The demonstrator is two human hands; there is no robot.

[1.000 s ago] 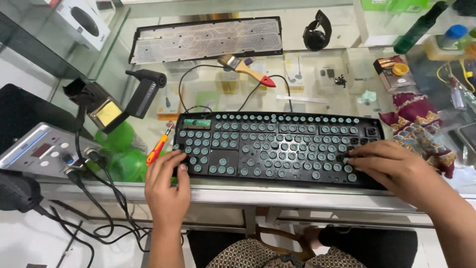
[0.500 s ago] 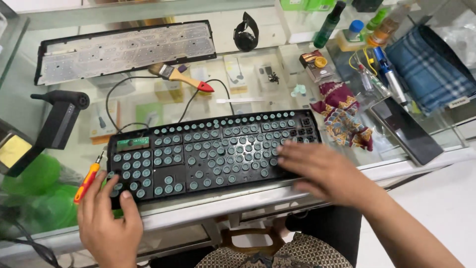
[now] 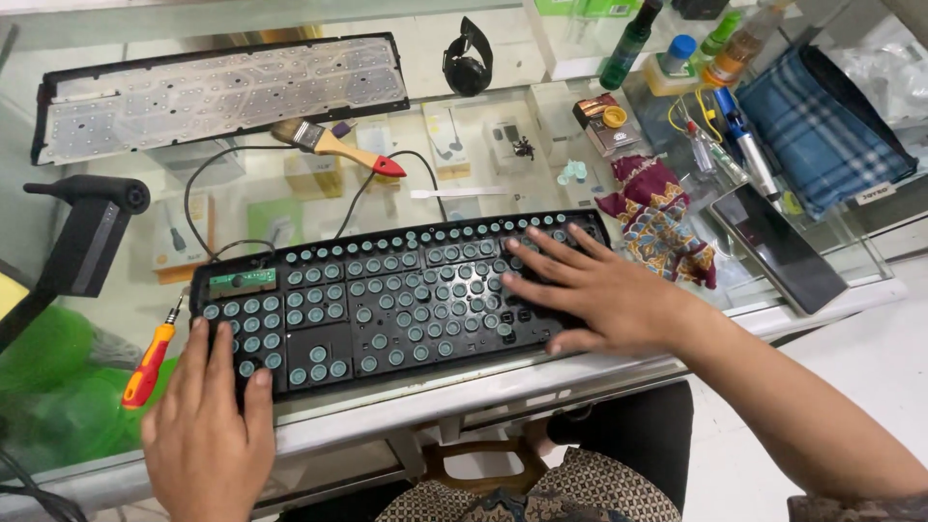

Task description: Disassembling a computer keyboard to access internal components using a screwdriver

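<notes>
My keyboard [image 3: 396, 300]: black, teal round domes, green circuit strip. Screwdriver [image 3: 150, 360]: red-orange handle. Brush [image 3: 338, 147]: wooden handle, red tip. Cloth [image 3: 662, 217]: maroon batik. Pouch [image 3: 822, 130]: blue plaid.

Paintbrush [image 3: 333, 148], black wristwatch [image 3: 468, 60], smartphone [image 3: 778, 246], plaid cloth [image 3: 822, 130], green bottle [image 3: 628, 46]

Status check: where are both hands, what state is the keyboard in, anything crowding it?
Left hand flat on keyboard's left end. Right hand spread over right-side domes. Keyboard capless, rubber domes exposed. Orange-handled screwdriver beside left hand; patterned cloth at right end.

Bright, even light; sharp, wide-angle edge distortion
</notes>
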